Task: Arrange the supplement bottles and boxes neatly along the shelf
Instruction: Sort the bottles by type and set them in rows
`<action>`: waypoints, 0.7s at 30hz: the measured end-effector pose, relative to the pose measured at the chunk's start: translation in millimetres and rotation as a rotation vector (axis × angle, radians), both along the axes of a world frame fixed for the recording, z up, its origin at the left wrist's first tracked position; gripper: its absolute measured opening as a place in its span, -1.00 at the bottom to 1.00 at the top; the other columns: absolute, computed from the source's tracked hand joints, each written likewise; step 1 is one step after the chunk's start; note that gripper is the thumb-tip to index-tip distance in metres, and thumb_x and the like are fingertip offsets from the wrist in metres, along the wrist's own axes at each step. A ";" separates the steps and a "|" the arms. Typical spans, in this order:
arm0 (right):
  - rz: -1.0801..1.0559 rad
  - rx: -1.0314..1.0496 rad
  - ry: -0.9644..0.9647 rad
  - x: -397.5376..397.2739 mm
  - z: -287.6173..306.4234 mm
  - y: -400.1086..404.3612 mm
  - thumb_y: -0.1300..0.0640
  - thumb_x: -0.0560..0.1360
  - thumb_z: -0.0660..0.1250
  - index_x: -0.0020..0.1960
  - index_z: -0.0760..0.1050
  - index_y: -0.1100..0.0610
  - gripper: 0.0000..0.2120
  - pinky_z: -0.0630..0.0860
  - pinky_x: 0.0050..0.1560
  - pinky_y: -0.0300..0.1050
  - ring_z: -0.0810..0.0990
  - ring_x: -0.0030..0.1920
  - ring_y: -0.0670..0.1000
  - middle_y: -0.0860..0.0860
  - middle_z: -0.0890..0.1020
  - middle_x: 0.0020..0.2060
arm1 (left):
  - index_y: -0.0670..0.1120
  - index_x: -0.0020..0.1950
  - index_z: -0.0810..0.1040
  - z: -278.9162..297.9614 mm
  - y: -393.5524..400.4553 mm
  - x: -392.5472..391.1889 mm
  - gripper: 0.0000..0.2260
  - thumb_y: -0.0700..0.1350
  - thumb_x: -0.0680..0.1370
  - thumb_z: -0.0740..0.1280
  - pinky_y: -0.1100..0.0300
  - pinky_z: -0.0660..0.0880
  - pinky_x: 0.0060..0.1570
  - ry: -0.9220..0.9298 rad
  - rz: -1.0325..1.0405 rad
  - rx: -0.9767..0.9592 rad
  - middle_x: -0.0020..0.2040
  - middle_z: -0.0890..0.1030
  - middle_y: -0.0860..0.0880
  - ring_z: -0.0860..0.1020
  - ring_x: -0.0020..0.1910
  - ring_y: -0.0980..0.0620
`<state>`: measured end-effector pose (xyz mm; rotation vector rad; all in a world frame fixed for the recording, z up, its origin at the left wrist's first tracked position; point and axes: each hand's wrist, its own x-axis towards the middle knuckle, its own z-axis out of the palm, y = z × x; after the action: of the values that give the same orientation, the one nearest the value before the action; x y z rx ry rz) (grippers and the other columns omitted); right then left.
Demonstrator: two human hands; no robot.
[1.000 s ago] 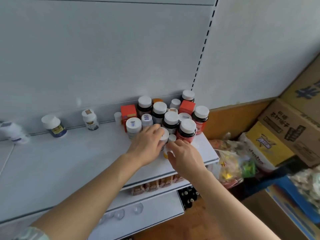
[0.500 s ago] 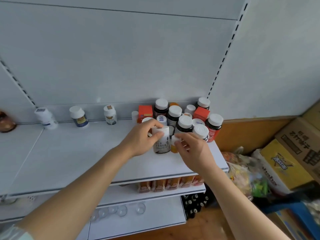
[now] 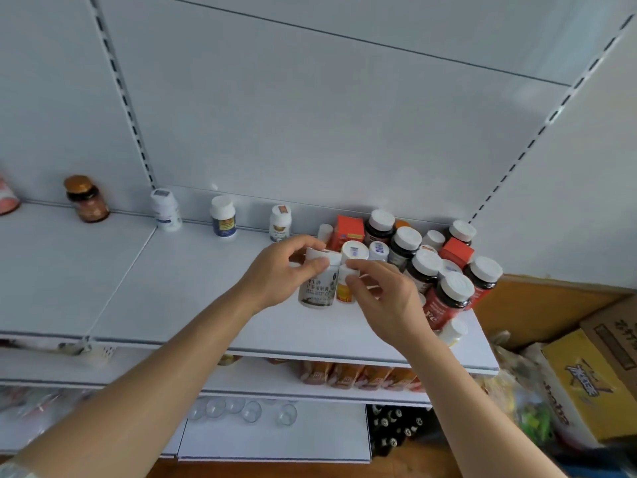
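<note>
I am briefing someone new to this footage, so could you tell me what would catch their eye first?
First, the two hands at the centre of the shelf: the left hand grips a white bottle by its cap, and the right hand pinches the small orange-labelled bottle beside it. Next, the crowded cluster of dark white-capped bottles and orange boxes at the shelf's right end. A sparse row of single bottles lines the back wall to the left.

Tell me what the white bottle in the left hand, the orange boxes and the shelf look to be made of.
White bottle: likely opaque plastic, smooth, with a glossy printed label. Orange boxes: probably printed card, given flat faces and sharp folded edges. Shelf: seemingly white-painted metal, smooth with a faint sheen.
</note>
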<state>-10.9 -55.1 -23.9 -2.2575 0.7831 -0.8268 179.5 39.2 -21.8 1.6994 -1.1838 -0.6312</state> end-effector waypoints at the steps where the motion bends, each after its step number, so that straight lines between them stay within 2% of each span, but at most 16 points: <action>1: 0.013 0.006 0.004 4.4 0.6 0.0 0.14 0.55 0.38 0.17 0.63 0.07 -0.80 0.52 -0.14 -0.39 0.60 -0.10 -0.22 -0.16 0.62 -0.07 | 0.16 0.16 0.55 -0.9 3.6 2.8 -0.81 0.07 0.55 0.38 0.26 0.49 0.03 0.016 0.014 0.007 0.11 0.57 0.16 0.53 0.11 0.19; 6: 0.127 0.038 0.056 30.0 1.8 -8.8 0.11 0.57 0.35 0.19 0.61 0.02 -0.79 0.49 -0.12 -0.42 0.59 -0.06 -0.21 -0.12 0.65 -0.06 | 0.11 0.18 0.56 1.0 19.0 16.1 -0.79 0.01 0.56 0.38 0.24 0.50 0.07 0.053 0.107 0.019 0.15 0.59 0.10 0.54 0.13 0.16; 9: 0.198 0.083 0.071 43.5 2.3 -11.9 0.10 0.58 0.33 0.17 0.60 -0.01 -0.81 0.50 -0.10 -0.42 0.59 -0.06 -0.25 -0.16 0.65 -0.09 | 0.10 0.18 0.57 4.2 26.6 20.0 -0.80 -0.01 0.56 0.39 0.32 0.48 0.02 0.055 0.180 0.020 0.11 0.61 0.15 0.56 0.08 0.25; 14: 0.280 0.084 0.006 68.1 -5.6 -11.5 0.16 0.56 0.35 0.13 0.61 0.04 -0.83 0.56 -0.10 -0.32 0.63 -0.11 -0.16 -0.07 0.69 -0.13 | 0.13 0.15 0.56 3.2 40.8 29.2 -0.81 0.00 0.54 0.40 0.26 0.50 0.08 0.011 0.285 0.051 0.10 0.61 0.17 0.55 0.09 0.25; 16: 0.305 0.068 -0.012 79.2 -8.3 -6.0 0.19 0.54 0.36 0.12 0.62 0.07 -0.83 0.52 -0.13 -0.39 0.63 -0.12 -0.14 -0.04 0.70 -0.12 | 0.12 0.15 0.57 3.4 48.6 34.9 -0.81 -0.02 0.54 0.40 0.26 0.50 0.08 0.006 0.321 0.067 0.10 0.62 0.15 0.56 0.09 0.23; 18: 0.329 0.064 -0.018 88.6 -9.9 -0.1 0.19 0.54 0.36 0.12 0.62 0.07 -0.83 0.49 -0.16 -0.43 0.62 -0.13 -0.14 -0.03 0.69 -0.12 | 0.11 0.15 0.57 4.6 55.6 40.3 -0.80 -0.04 0.54 0.41 0.27 0.50 0.06 0.011 0.353 0.065 0.10 0.63 0.13 0.57 0.08 0.23; 21: 0.364 0.042 0.002 103.0 -6.6 6.8 0.17 0.54 0.36 0.12 0.62 0.02 -0.82 0.51 -0.14 -0.37 0.61 -0.11 -0.17 -0.09 0.67 -0.11 | 0.09 0.15 0.58 5.9 69.3 49.7 -0.80 -0.05 0.54 0.41 0.30 0.50 0.05 0.022 0.391 0.052 0.08 0.63 0.13 0.57 0.06 0.23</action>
<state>92.1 -48.3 -30.5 -2.2682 0.3667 -0.6284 229.2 108.5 -15.9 1.8955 -0.7918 -0.4393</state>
